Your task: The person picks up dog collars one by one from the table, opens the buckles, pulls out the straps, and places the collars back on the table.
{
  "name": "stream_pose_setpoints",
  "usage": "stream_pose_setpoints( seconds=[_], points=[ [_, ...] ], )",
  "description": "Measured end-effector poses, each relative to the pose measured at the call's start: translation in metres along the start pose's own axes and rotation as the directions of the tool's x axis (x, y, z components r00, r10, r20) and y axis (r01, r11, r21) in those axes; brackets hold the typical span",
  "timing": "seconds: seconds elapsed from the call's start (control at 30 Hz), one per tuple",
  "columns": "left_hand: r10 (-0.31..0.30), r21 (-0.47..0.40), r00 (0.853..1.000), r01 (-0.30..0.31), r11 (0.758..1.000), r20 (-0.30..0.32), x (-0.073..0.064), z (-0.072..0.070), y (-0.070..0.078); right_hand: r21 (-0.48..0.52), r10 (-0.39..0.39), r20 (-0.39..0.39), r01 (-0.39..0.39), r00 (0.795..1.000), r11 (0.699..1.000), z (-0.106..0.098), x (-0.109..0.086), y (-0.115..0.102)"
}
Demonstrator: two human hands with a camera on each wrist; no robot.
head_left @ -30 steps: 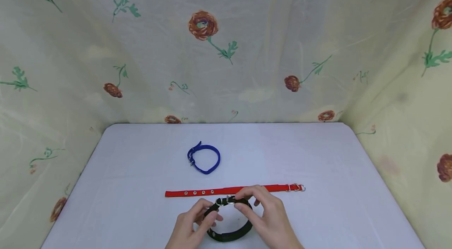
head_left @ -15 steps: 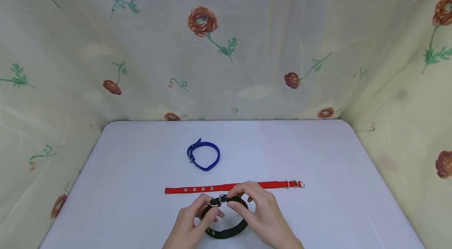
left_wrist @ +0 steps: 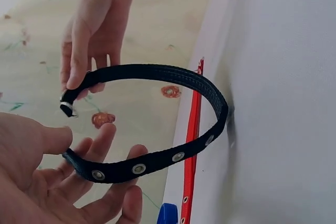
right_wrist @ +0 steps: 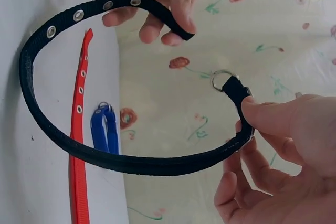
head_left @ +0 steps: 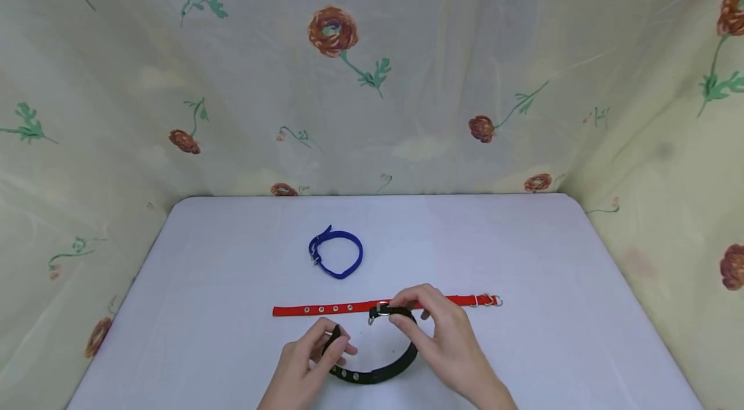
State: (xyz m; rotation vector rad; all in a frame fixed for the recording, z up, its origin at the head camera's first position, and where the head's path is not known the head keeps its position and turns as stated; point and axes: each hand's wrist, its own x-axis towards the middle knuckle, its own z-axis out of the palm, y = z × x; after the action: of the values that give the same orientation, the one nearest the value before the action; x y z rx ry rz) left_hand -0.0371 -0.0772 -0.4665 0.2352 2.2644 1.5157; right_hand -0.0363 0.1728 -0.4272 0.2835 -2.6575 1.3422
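Observation:
A black collar [head_left: 378, 374] with metal eyelets is bent into an unclosed loop between my hands. My left hand [head_left: 307, 358] pinches its eyelet end between thumb and fingers, as the left wrist view also shows on the eyelet strap [left_wrist: 157, 165]. With thumb and fingers my right hand [head_left: 444, 339] holds the other end, just beside the metal buckle. A D-ring [right_wrist: 224, 80] hangs at that end's tip in the right wrist view. A gap separates the two ends. Behind the hands a red collar [head_left: 290, 311] lies stretched flat, partly hidden by the right hand.
Farther back on the white table [head_left: 494, 242] lies a blue collar [head_left: 361, 254], buckled into a ring. Flower-printed cloth [head_left: 407, 126] hangs behind the table and along both sides.
The black collar's ends, together at the buckle before, have come apart. My left hand has moved down and left, my right hand slightly up and right. The red and blue collars stay put.

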Motion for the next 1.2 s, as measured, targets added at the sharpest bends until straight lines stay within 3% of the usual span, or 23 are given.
stream_pose_setpoints(
  seconds=[0.13, 0.23, 0.4, 0.47, 0.57, 0.67, 0.77, 0.87, 1.03, 1.13, 1.2],
  points=[
    [-0.027, -0.027, 0.997, 0.025, 0.999, -0.071, -0.002, -0.004, -0.001, 0.020, 0.038, 0.055, -0.039, 0.998, 0.999, -0.004, 0.000, 0.002],
    [-0.079, -0.076, 0.983, 0.067, 0.995, -0.166, -0.003, -0.009, 0.000, 0.064, 0.079, 0.160, -0.090, 0.984, 0.994, -0.012, 0.002, 0.006],
    [-0.146, -0.179, 0.954, 0.101, 0.979, -0.263, -0.002, -0.027, -0.001, 0.148, 0.169, 0.412, -0.249, 0.895, 0.957, -0.033, 0.011, 0.024],
    [-0.167, -0.211, 0.947, 0.110, 0.971, -0.274, -0.001, -0.035, -0.005, 0.207, 0.174, 0.442, -0.289, 0.880, 0.934, -0.040, 0.014, 0.034],
    [-0.193, -0.250, 0.937, 0.120, 0.961, -0.292, 0.001, -0.047, -0.011, 0.312, 0.208, 0.388, -0.340, 0.898, 0.887, -0.045, 0.018, 0.045],
    [-0.208, -0.249, 0.924, 0.129, 0.960, -0.322, 0.002, -0.056, -0.019, 0.372, 0.295, 0.272, -0.383, 0.916, 0.846, -0.049, 0.020, 0.052],
    [-0.214, -0.224, 0.911, 0.139, 0.965, -0.354, 0.001, -0.064, -0.027, 0.424, 0.367, 0.175, -0.406, 0.914, 0.810, -0.052, 0.021, 0.060],
    [-0.233, -0.189, 0.896, 0.172, 0.967, -0.377, 0.000, -0.070, -0.034, 0.455, 0.439, 0.091, -0.429, 0.894, 0.780, -0.057, 0.020, 0.071],
    [-0.316, -0.138, 0.871, 0.285, 0.949, -0.376, 0.004, -0.073, -0.042, 0.431, 0.533, -0.024, -0.473, 0.846, 0.769, -0.064, 0.015, 0.088],
    [-0.344, -0.111, 0.867, 0.326, 0.939, -0.361, 0.007, -0.071, -0.048, 0.330, 0.548, -0.084, -0.496, 0.832, 0.803, -0.064, 0.013, 0.095],
    [-0.331, -0.055, 0.874, 0.333, 0.941, -0.355, 0.008, -0.069, -0.053, 0.191, 0.530, -0.149, -0.501, 0.835, 0.844, -0.063, 0.011, 0.099]
  ],
)
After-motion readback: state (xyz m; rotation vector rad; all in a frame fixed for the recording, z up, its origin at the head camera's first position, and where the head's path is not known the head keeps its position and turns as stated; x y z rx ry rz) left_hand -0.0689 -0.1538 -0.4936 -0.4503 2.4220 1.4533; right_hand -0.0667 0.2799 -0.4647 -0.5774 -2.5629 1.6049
